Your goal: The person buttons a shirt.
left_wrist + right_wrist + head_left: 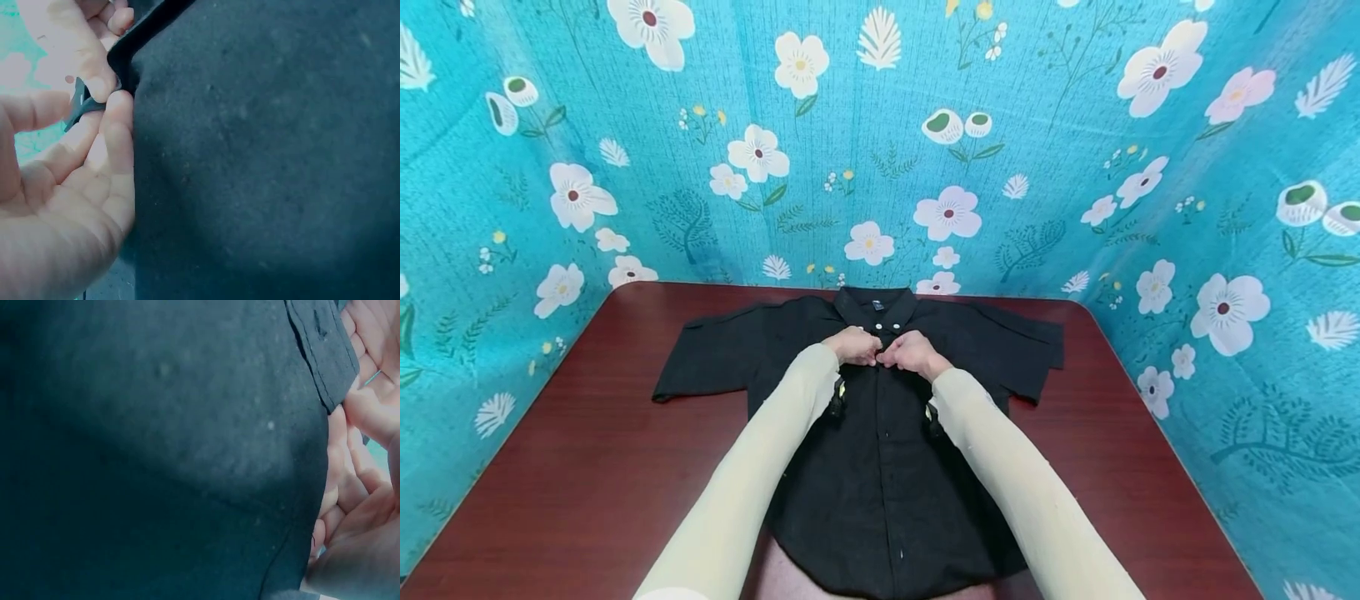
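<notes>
A black short-sleeved button-up shirt (842, 500) lies front up, its collar (898, 307) at the far end and its sleeves spread sideways. Just below the collar, my left hand (853, 345) pinches the front placket. Close beside it, my right hand (914, 353) also pinches the placket, the fingertips of both hands nearly meeting. In the left wrist view, fingers of both hands grip a folded edge of black cloth (128, 59). The right wrist view shows the placket edge (325, 356) with a buttonhole, lifted at the fingers. Any button between the fingertips is hidden.
The shirt lies on a dark red-brown table (587, 467), its hem reaching toward the near edge. A blue floral curtain (865, 150) hangs behind the table and along both sides. Small pale buttons (897, 326) show at the collar.
</notes>
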A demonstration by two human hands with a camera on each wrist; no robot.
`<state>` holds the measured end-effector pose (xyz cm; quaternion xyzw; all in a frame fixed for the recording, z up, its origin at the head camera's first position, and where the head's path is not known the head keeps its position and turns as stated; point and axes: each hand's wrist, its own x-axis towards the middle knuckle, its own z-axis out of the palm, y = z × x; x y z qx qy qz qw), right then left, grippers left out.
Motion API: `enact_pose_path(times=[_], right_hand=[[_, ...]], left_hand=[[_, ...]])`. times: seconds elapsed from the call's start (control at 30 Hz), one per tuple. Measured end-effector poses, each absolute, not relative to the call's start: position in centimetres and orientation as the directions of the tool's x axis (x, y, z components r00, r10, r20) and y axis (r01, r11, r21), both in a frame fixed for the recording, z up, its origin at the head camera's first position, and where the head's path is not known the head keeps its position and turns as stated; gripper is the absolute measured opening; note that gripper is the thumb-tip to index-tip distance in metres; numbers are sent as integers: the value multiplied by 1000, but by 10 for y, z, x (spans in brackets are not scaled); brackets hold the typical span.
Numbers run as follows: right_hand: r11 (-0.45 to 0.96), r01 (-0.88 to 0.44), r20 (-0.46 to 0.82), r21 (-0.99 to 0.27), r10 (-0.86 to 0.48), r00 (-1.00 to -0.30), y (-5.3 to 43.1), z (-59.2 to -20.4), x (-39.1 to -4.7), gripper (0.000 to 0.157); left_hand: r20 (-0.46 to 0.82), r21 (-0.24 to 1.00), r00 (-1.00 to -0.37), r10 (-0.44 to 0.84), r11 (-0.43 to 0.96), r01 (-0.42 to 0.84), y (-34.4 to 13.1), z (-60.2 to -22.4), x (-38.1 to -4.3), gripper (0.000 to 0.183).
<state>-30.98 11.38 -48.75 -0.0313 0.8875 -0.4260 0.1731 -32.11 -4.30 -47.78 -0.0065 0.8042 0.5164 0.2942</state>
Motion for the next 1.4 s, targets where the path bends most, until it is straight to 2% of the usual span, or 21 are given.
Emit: enact_pose_path(times=[0.2,0.57,0.87,0.97,1.23,1.4], right_hand=[[668,105,-281,-737,-161,-946,111,-490,-307,16],[631,86,-297,-771,-238,-925,112,-484,-312,12],[636,55,-298,-769,-281,-912,117,-480,-316,11],[644,58,-298,-763,-270,-916,117,-481,-317,8],[647,72,-301,-759,-251,-920,117,-486,-316,5],[638,77,-317,-766,-272,-909,119,-487,-313,7]], left_hand=[[-492,770,-840,230,565,-296,-40,-477,-319,20],[-500,772,-847,183,538,-339,-39,-469,-319,13],[-510,731,-857,71,562,-388,-32,-473,-329,2],[-506,724,-861,53,569,-390,-30,-474,-330,4],[-470,770,-875,119,539,-341,-33,-473,-320,9],[-492,770,-863,119,522,-367,-33,-478,-320,13]])
